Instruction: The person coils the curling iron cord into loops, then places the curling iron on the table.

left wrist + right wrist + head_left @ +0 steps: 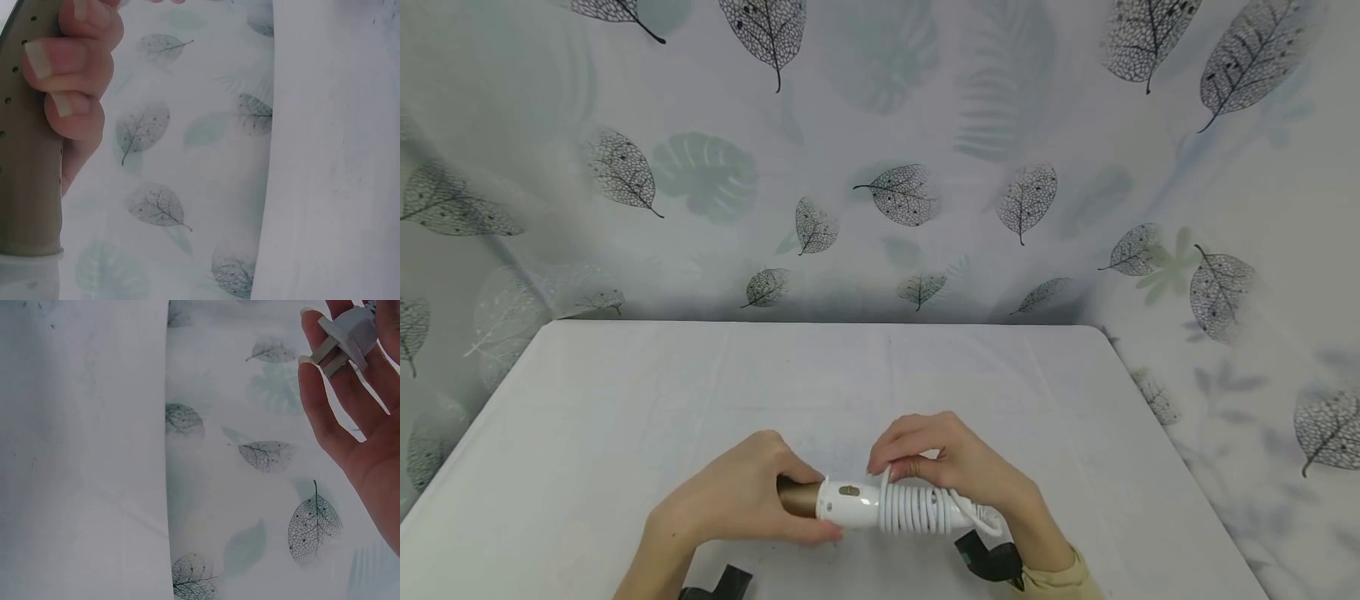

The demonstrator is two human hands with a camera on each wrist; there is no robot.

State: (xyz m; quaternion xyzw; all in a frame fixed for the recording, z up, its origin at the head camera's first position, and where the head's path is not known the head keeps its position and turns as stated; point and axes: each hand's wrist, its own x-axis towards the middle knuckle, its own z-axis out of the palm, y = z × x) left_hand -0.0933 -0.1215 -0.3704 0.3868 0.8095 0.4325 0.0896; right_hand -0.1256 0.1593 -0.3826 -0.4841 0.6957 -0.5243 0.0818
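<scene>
A hair styler (pixel 850 505) with a white handle and a bronze barrel lies sideways in front of me, close over the table. My left hand (pixel 752 487) grips the barrel, thumb along the near side. Small holes run along the barrel (pixel 28 187) in the left wrist view, where curled fingertips press on it. White cord (pixel 917 510) is wound in several tight turns around the handle. Above these turns, my right hand (pixel 951 458) holds the cord's plug end. The right wrist view shows the plug (pixel 350 337), its two flat prongs sticking out between the fingers.
The white table (pixel 700 375) spreads out on all sides of the hands. Behind it hangs a leaf-printed cloth (pixel 850 275), which also runs along both sides. A black wrist mount (pixel 988 558) sits under the right wrist, and another (pixel 726 583) by the left.
</scene>
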